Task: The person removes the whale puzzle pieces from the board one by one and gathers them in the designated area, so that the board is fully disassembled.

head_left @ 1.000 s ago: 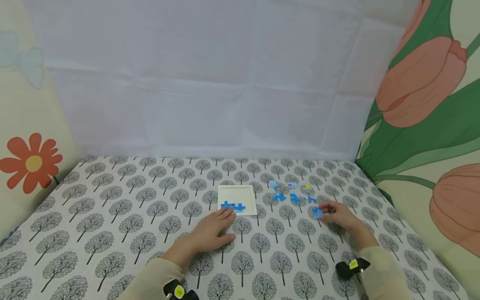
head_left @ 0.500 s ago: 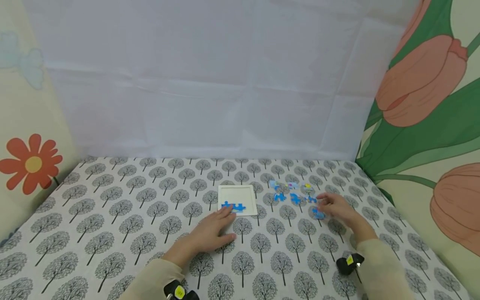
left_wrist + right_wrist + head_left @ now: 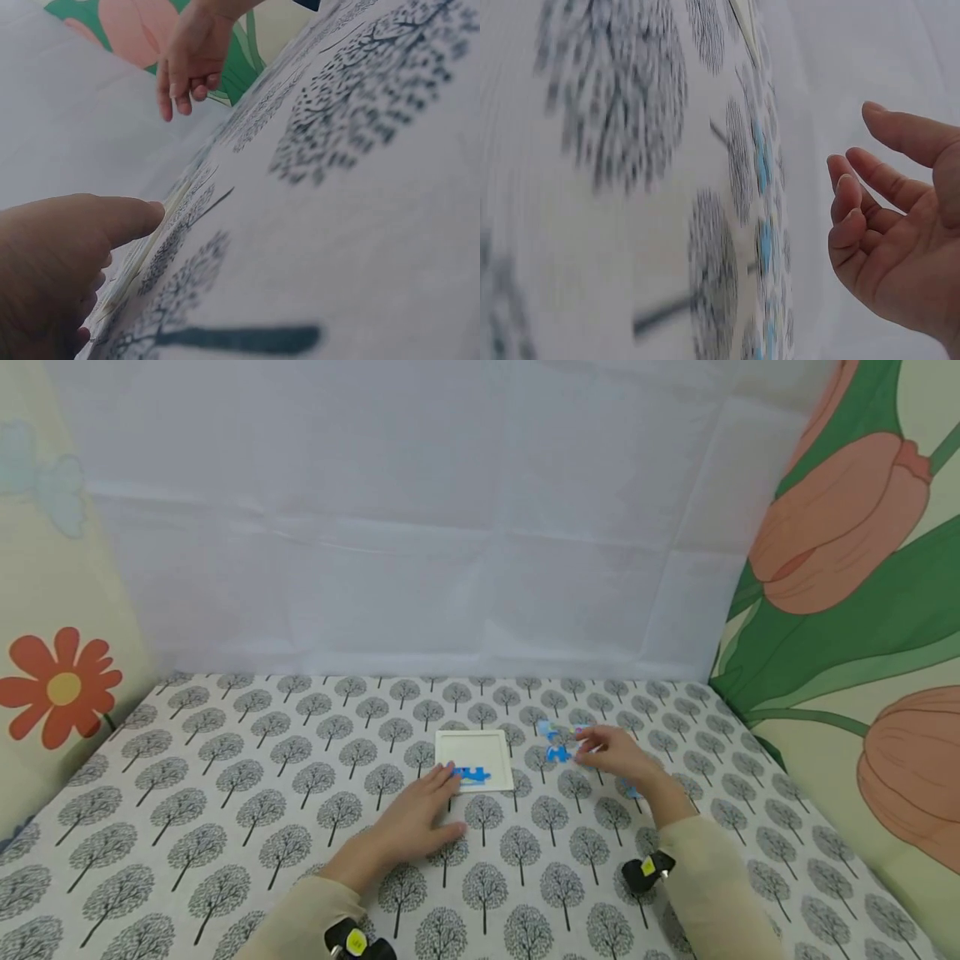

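My left hand lies with straight fingers at the near-left corner of a white puzzle frame. Its fingertips partly cover the blue jigsaw pieces joined along the frame's near side. In the right wrist view, my right hand holds nothing, thumb apart from loosely bent fingers. It hovers above the loose jigsaw pieces to the right of the frame, hiding some. A blue jigsaw piece shows just left of its fingertips, and a light blue jigsaw piece lies farther back.
A tree-print cloth covers the table. A white sheet hangs behind it. Flower-patterned walls flank both sides. Another blue jigsaw piece peeks out under the right forearm.
My right hand has moved left from the pieces at the right end to above the middle of the loose group. My left hand has shifted slightly left, covering the row's left end.
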Motion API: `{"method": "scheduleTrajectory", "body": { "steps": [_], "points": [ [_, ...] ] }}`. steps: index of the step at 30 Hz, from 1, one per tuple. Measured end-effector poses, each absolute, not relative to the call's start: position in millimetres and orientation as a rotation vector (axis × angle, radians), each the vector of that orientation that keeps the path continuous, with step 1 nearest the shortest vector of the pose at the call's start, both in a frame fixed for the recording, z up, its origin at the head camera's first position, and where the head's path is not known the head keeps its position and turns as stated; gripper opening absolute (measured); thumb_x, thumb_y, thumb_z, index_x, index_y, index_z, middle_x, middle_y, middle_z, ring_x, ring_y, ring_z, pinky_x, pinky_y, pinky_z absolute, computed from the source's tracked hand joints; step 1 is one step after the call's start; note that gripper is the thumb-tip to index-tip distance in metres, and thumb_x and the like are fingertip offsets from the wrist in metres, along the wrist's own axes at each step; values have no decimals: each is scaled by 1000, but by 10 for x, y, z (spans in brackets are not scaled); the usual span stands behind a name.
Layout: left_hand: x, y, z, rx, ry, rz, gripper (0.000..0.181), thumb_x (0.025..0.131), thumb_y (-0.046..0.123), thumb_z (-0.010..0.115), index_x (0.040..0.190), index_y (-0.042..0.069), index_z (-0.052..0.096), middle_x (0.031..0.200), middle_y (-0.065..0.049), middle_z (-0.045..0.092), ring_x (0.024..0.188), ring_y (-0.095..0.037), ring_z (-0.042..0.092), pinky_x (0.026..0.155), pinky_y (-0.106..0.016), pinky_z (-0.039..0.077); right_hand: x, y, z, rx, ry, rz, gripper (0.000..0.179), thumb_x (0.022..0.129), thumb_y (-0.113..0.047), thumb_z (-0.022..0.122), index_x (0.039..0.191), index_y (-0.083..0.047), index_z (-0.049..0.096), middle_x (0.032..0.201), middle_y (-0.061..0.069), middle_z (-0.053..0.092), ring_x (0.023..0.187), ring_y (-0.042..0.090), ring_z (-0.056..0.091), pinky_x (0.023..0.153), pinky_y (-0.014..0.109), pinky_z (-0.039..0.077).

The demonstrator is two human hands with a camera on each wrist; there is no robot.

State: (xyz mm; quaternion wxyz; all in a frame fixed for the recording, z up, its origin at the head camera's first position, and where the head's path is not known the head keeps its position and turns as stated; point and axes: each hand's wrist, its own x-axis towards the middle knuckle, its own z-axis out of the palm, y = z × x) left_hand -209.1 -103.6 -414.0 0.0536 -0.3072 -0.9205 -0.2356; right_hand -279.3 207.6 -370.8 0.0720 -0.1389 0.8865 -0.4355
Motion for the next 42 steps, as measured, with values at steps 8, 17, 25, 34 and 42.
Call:
{"method": "scheduleTrajectory", "body": {
  "steps": [8, 17, 25, 34, 42],
  "points": [
    [-2092, -1066, -4160, -846, -2849, -644, 71, 83, 36, 53, 131, -9, 26, 137, -23, 18, 125, -35, 13, 98, -50, 14, -2818, 1621, -3756, -625, 2564, -1330, 35, 78, -8, 62, 110, 5, 52, 86, 7, 55, 72, 19, 52, 62, 35, 46],
    [-2090, -1084, -4174, -808, -2925, -581, 73, 84, 42, 49, 133, -6, 22, 139, -19, 15, 127, -32, 9, 100, -48, 10, -2769, 1225, -3808, -661, 2517, -1271, 38, 79, -16, 63, 112, 1, 54, 87, 3, 54, 74, 16, 53, 61, 30, 46],
    [-2095, -1084, -4169, -801, -2958, -558, 73, 85, 44, 46, 134, -4, 21, 140, -18, 13, 127, -30, 8, 100, -47, 8, -2787, 1033, -3906, -783, 2551, -1188, 36, 79, -14, 63, 111, 0, 57, 92, 6, 57, 75, 16, 54, 58, 26, 46],
    [-2091, -1073, -4151, -821, -2964, -522, 72, 86, 43, 45, 134, -5, 22, 140, -19, 13, 127, -31, 9, 100, -47, 8, -2730, 924, -3988, -698, 2717, -1093, 37, 72, -18, 68, 107, -6, 61, 92, 3, 55, 77, 15, 49, 61, 26, 42],
    [-2090, -1078, -4159, -814, -2968, -496, 71, 87, 42, 44, 134, -6, 21, 139, -20, 14, 127, -31, 9, 100, -47, 8, -2737, 882, -4084, -717, 2812, -1004, 38, 70, -23, 70, 105, -11, 63, 88, -1, 49, 71, 13, 43, 61, 25, 39]
  ]
}}
